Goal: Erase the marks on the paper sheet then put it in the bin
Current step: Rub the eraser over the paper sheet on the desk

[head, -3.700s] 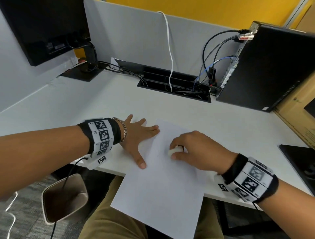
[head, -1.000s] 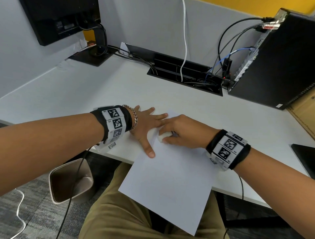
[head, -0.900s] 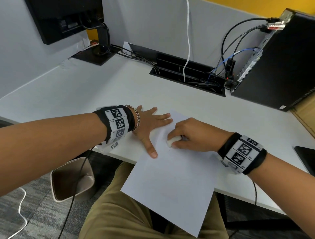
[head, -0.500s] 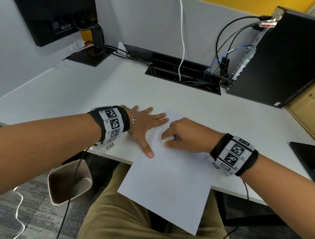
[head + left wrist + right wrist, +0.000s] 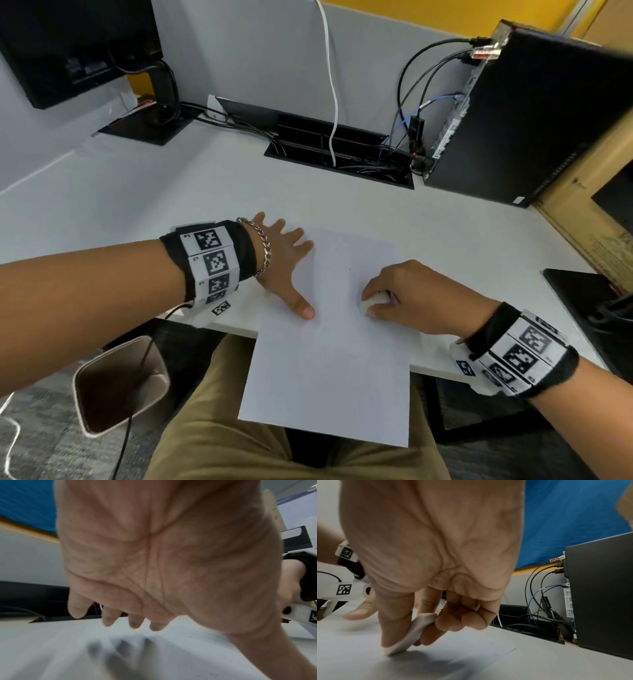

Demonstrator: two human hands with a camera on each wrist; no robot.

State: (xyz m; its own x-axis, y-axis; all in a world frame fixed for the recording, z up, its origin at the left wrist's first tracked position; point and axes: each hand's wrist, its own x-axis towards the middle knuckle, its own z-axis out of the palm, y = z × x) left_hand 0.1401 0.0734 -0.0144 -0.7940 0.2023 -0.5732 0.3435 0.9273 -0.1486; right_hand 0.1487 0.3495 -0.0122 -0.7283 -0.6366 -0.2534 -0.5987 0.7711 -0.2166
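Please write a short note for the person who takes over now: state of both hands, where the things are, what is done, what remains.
Left hand: flat, fingers spread, pressing the paper sheet at its left edge.
Right hand: pinches the white eraser, whose tip touches the sheet.
The sheet overhangs the desk edge, above the lap.
Bin: on the floor, lower left.
Done: no marks are clearly visible.
Left: check for marks, then bin the sheet.

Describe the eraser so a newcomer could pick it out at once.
Start at the white desk and find the paper sheet hanging over its near edge. On the sheet's right side the right hand pinches a small off-white eraser, its lower end pressed on the sheet. It is the only loose small thing there; the left hand lies flat, holding nothing.
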